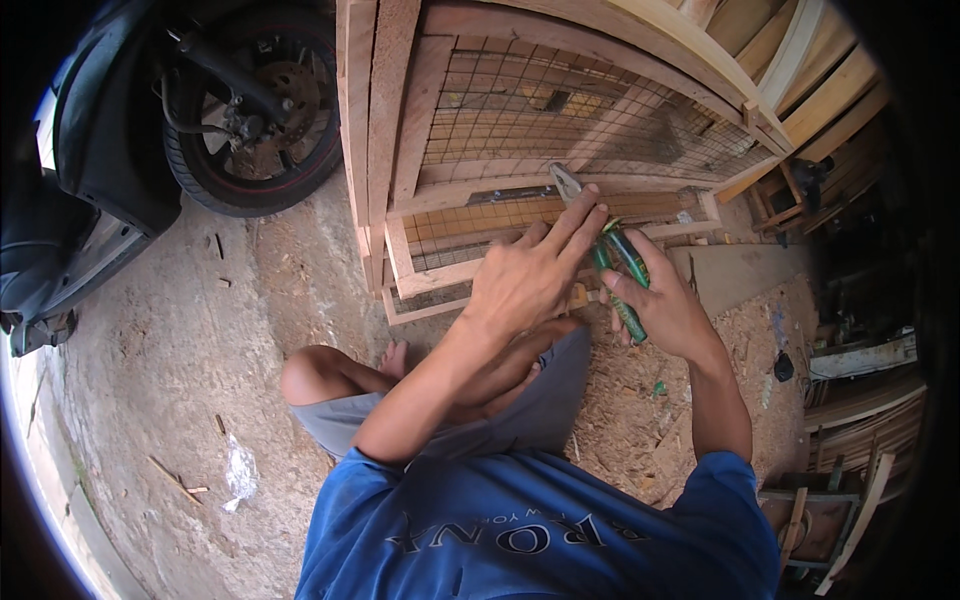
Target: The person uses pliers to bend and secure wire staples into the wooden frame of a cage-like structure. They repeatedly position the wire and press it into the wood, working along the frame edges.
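My right hand point(676, 305) grips a pair of pliers point(628, 256) by its green handles, which are spread apart. The metal jaws point up and left, against the lower rail of a wooden frame point(455, 197) covered with wire mesh point(550, 105). My left hand point(522, 275) reaches over the same rail with its fingers stretched out, the fingertips lying at the neck of the pliers. What is under those fingers and between the jaws is hidden. Below the rail runs a narrower strip of mesh.
A motorbike's front wheel point(255, 110) stands left of the frame. Sawdust and wood chips point(690, 410) cover the floor at right. Stacked timber point(865, 410) lies along the right side. Clear plastic point(240, 472) and a stick point(175, 480) lie at left. My bent legs are below the frame.
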Available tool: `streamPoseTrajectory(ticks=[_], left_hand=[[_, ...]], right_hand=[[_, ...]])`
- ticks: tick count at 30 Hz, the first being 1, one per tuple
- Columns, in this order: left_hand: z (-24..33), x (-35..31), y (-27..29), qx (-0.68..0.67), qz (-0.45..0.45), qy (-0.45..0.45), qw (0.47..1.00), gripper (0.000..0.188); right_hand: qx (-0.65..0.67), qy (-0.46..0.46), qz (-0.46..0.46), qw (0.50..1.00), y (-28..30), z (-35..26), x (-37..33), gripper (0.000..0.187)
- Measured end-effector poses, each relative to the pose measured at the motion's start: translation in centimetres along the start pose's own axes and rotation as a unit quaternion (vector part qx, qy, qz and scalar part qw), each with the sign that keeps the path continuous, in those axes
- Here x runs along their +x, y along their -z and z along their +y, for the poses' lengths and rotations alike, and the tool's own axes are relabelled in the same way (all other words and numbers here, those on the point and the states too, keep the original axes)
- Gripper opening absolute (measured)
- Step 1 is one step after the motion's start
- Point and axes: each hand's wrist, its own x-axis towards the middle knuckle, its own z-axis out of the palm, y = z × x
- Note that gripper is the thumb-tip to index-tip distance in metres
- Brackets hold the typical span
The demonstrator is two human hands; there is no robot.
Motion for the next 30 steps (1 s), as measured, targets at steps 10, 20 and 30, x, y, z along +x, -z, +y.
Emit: streamPoseTrajectory(ticks=[10, 20, 30], left_hand=[[-0.4, -0.5, -0.3, -0.023, 0.130, -0.017, 0.991, 0.066], [-0.3, -0.1, -0.4, -0.040, 0.135, 0.022, 0.990, 0.064], [0.2, 0.3, -0.3, -0.046, 0.137, 0.047, 0.988, 0.066]], right_hand=[[0.182, 0.031, -0.083, 0.979, -1.4, 0.7, 0.0, 0.046], [0.118, 0.020, -0.072, 0.990, -0.9, -0.1, 1.1, 0.042], [-0.021, -0.010, -0.116, 0.993, 0.8, -2.7, 1.6, 0.027]])
